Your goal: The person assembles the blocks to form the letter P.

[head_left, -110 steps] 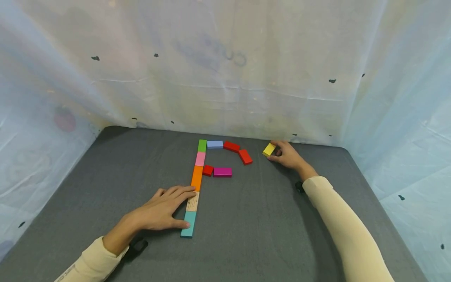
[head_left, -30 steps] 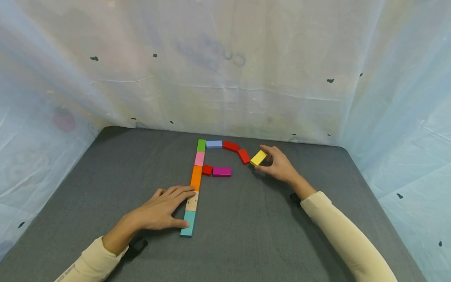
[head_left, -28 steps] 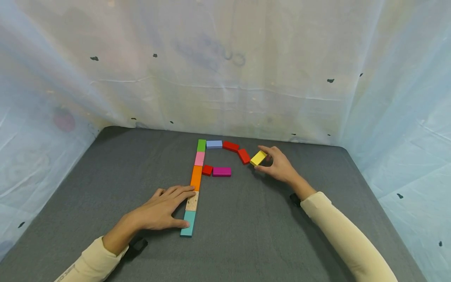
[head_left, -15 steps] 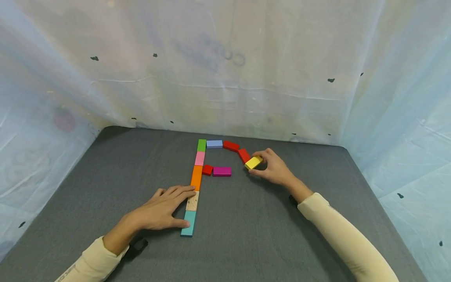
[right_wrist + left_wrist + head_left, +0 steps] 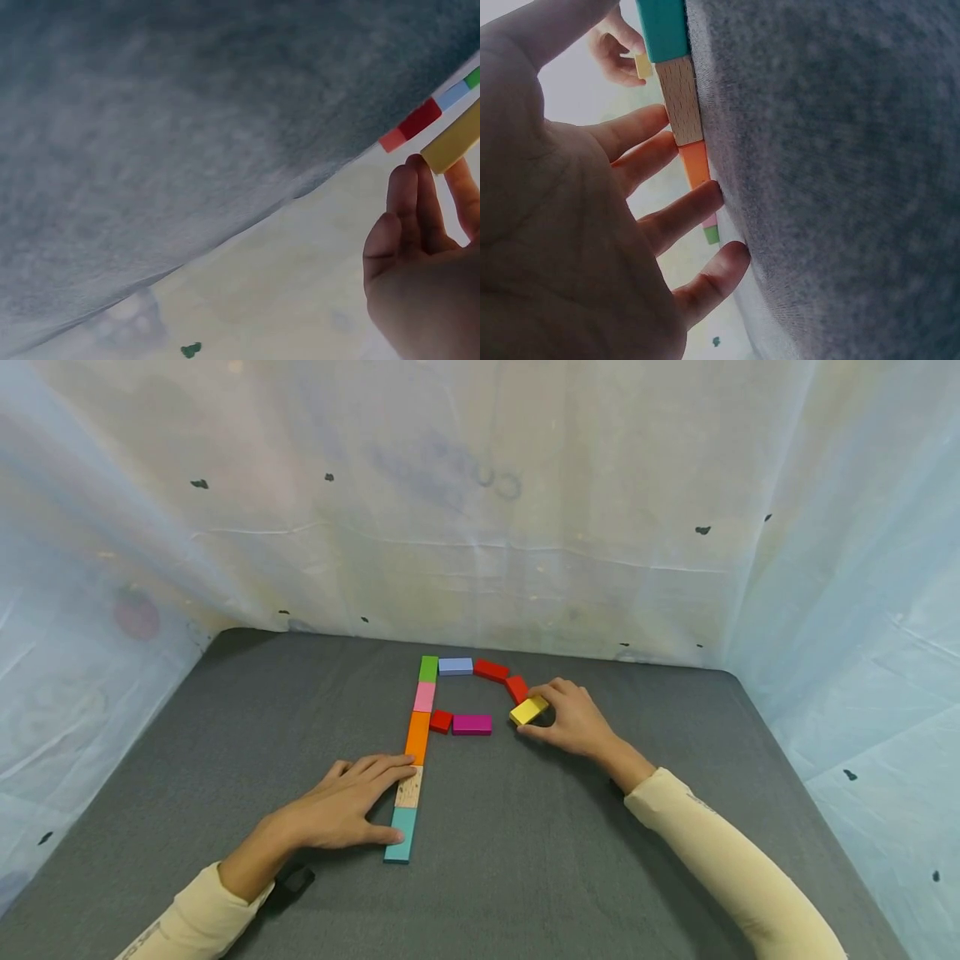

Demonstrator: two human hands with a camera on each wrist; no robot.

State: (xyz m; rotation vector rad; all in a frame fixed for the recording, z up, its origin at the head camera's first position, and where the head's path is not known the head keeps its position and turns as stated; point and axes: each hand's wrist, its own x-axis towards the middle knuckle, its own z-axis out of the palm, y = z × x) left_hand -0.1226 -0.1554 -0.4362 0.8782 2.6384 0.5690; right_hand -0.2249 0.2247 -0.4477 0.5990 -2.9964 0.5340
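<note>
Between thumb and fingers my right hand (image 5: 573, 722) pinches a yellow block (image 5: 529, 710), just below the lower red block (image 5: 517, 688) of a curved row. My left hand (image 5: 337, 806) lies with its fingers spread against a straight column: its fingertips touch near the orange block (image 5: 417, 737) and the bare wood block (image 5: 408, 787), its thumb on the teal block (image 5: 401, 835). A pink block (image 5: 424, 697) and a green block (image 5: 428, 668) top the column. In the right wrist view the yellow block (image 5: 453, 142) sits at the fingertips, seemingly off the cloth.
From the green block runs a light blue block (image 5: 456, 667), then a red block (image 5: 491, 671). A small red block (image 5: 441, 721) and a magenta block (image 5: 472, 725) extend right from the column. A grey-covered table (image 5: 480, 877) lies beneath, with a pale curtain (image 5: 480, 527) behind.
My right hand has carried the yellow block leftward and slightly nearer, from apart on the right to beside the lower red block. My left hand has stayed in place.
</note>
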